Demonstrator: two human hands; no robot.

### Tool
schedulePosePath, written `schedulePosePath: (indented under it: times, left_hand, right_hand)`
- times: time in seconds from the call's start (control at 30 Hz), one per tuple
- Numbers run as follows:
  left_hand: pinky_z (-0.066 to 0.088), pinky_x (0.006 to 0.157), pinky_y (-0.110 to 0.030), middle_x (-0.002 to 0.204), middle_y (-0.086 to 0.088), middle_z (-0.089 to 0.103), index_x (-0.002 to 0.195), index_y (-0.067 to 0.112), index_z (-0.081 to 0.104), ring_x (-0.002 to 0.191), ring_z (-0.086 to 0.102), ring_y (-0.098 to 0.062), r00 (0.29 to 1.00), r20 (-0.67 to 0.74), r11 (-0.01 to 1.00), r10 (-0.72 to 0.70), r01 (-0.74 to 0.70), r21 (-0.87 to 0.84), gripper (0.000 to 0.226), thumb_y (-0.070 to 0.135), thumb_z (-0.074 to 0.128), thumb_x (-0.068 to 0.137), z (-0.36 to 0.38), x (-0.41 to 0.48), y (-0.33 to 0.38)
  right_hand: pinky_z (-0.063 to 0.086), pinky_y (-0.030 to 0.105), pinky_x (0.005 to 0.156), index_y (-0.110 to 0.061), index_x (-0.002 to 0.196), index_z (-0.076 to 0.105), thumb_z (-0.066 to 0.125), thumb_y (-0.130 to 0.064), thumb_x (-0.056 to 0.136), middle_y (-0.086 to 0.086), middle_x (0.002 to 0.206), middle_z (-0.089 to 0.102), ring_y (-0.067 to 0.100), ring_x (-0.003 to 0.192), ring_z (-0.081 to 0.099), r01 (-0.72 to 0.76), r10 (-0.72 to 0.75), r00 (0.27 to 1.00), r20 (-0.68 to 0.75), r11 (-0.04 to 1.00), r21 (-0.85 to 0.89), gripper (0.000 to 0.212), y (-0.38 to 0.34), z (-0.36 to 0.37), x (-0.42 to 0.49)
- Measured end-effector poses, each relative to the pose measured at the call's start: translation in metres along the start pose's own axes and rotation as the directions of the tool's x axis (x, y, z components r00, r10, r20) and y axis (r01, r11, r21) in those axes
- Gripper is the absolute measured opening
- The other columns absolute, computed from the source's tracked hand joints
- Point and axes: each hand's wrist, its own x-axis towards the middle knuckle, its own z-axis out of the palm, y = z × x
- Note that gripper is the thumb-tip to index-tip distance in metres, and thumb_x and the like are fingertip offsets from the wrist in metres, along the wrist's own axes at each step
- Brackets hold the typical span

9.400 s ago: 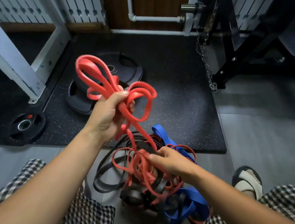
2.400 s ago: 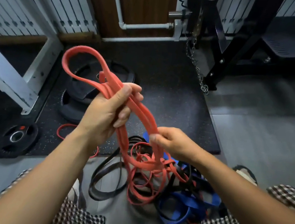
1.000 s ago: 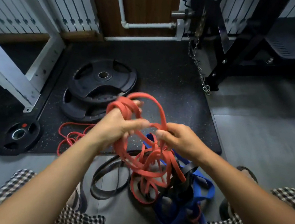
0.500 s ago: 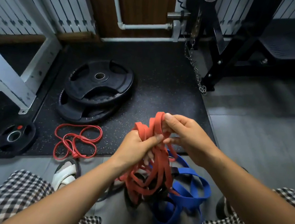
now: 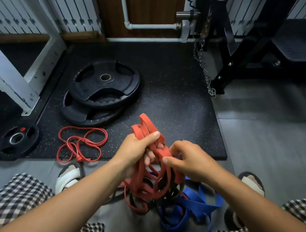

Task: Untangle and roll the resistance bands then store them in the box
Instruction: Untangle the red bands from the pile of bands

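I see the left hand gripping the bunched red band, fingers curled round it; the right hand pinches one strand; the blue band lies beneath.

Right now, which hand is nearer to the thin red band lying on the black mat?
Left. The left hand, gripping the wide red band, sits right of the thin red band, not touching; the right hand is farther right.
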Motion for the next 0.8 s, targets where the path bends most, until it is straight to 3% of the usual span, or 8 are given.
schedulePosePath:
  times: [0.23,0.33,0.43,0.5,0.53,0.57,0.7,0.8]
  left_hand:
    - [0.047,0.041,-0.018,0.059,-0.009,0.063,0.083,0.003,0.066,0.041,0.056,-0.011,0.991,0.085,0.991,-0.100,0.107,-0.085,0.022,0.019,0.053,0.092,0.000,-0.001,-0.010]
    - [0.051,0.063,-0.027,0.069,-0.004,0.068,0.083,0.013,0.066,0.062,0.063,-0.017,0.974,0.135,0.971,-0.183,0.157,0.182,0.014,0.025,0.061,0.089,-0.020,0.007,-0.018]
    - [0.047,0.076,-0.029,0.088,-0.002,0.070,0.092,0.024,0.069,0.085,0.064,-0.021,0.965,0.134,0.426,-0.226,-0.026,0.904,0.038,0.059,0.064,0.075,-0.043,0.011,-0.018]
    - [0.045,0.075,-0.027,0.101,-0.006,0.069,0.100,0.016,0.067,0.098,0.063,-0.023,0.987,-0.006,-0.095,-0.160,-0.010,0.995,0.063,0.072,0.055,0.074,-0.045,0.008,-0.010]
    - [0.043,0.073,-0.028,0.103,-0.008,0.068,0.098,0.010,0.065,0.100,0.062,-0.025,0.995,-0.024,-0.177,-0.093,0.007,0.984,0.067,0.072,0.053,0.075,-0.044,0.007,-0.005]
    - [0.042,0.072,-0.029,0.105,-0.008,0.067,0.097,0.009,0.062,0.100,0.061,-0.026,1.000,0.013,-0.139,-0.021,-0.016,0.990,0.065,0.069,0.054,0.075,-0.043,0.008,-0.001]
    - [0.042,0.088,-0.023,0.119,0.006,0.059,0.125,0.024,0.051,0.106,0.056,-0.011,0.935,0.337,0.576,0.113,-0.338,0.744,0.057,0.033,0.076,0.074,-0.025,0.006,-0.004]
    - [0.044,0.089,-0.024,0.108,-0.001,0.067,0.117,0.020,0.059,0.099,0.060,-0.015,0.902,0.418,0.641,0.109,-0.385,0.663,0.030,0.019,0.064,0.087,-0.013,0.006,-0.018]
  right_hand:
    - [0.041,0.033,0.076,-0.011,0.093,0.059,0.050,-0.031,0.084,0.009,0.104,0.059,0.031,0.099,0.055,-0.037,-0.023,0.988,-0.155,0.928,-0.371,0.024,-0.008,-0.008,-0.007]
    - [0.046,0.036,0.070,-0.003,0.079,0.062,0.054,-0.023,0.082,0.015,0.085,0.067,0.030,0.080,0.060,-0.071,0.056,0.990,-0.130,0.991,-0.111,0.022,0.003,-0.022,-0.003]
    - [0.043,0.035,0.060,-0.008,0.066,0.053,0.050,-0.016,0.084,0.009,0.065,0.057,0.017,0.058,0.047,-0.080,0.084,0.996,-0.011,0.976,0.200,0.019,0.009,-0.021,0.000]
    - [0.037,0.030,0.053,-0.012,0.065,0.047,0.049,-0.014,0.084,0.001,0.058,0.047,0.014,0.054,0.041,-0.047,0.061,0.998,-0.022,0.913,0.406,0.019,0.007,-0.023,0.001]
    - [0.034,0.026,0.049,-0.011,0.064,0.045,0.047,-0.013,0.083,-0.001,0.054,0.045,0.014,0.050,0.039,-0.020,0.046,0.998,-0.039,0.860,0.509,0.019,0.004,-0.026,0.000]
    - [0.031,0.022,0.045,-0.011,0.064,0.042,0.044,-0.011,0.082,-0.004,0.050,0.043,0.013,0.046,0.035,0.003,0.029,0.999,-0.044,0.801,0.599,0.018,0.000,-0.029,-0.001]
    - [0.021,0.017,0.039,-0.010,0.063,0.038,0.037,-0.017,0.066,-0.005,0.043,0.035,0.008,0.036,0.025,0.041,-0.080,0.997,0.010,0.606,0.794,0.008,-0.016,-0.037,-0.008]
    - [0.019,0.016,0.038,-0.011,0.057,0.041,0.037,-0.016,0.066,-0.002,0.042,0.034,0.005,0.032,0.021,0.031,-0.176,0.984,0.033,0.350,0.936,0.011,-0.021,-0.045,-0.011]
